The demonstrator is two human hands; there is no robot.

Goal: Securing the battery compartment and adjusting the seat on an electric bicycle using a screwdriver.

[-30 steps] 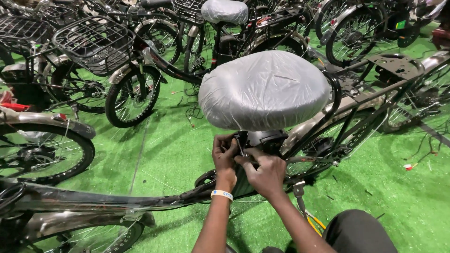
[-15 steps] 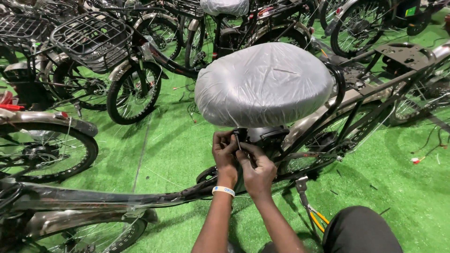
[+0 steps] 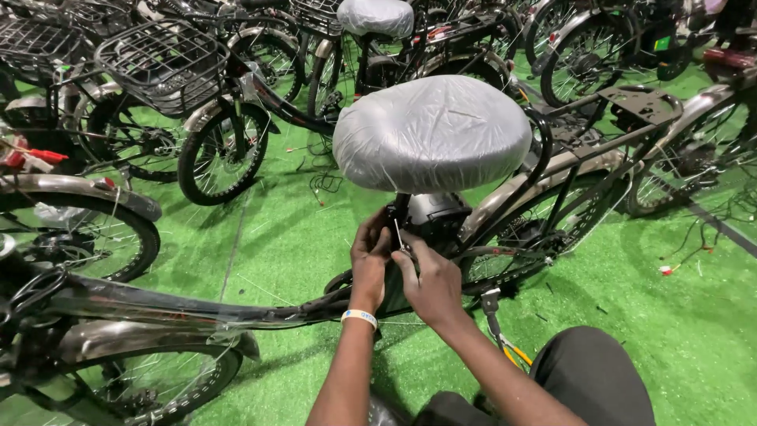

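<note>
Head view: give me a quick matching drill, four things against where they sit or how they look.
Things:
1. saddle
2. wire basket
3. wristband
4. rear rack

Descriptions:
A. white, on the left wrist
B. flat black frame, right of the saddle
C. wrapped in grey plastic, above both hands
D. dark mesh, upper left, on another bicycle

Pairs: 1-C, 2-D, 3-A, 4-B

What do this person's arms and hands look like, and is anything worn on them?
Both forearms are bare, with no sleeves in view and no gloves. The left hand has a narrow white wristband around its wrist. The right hand shows no band, watch or ring that can be made out. Dark trousers cover the knee at lower right.
</note>
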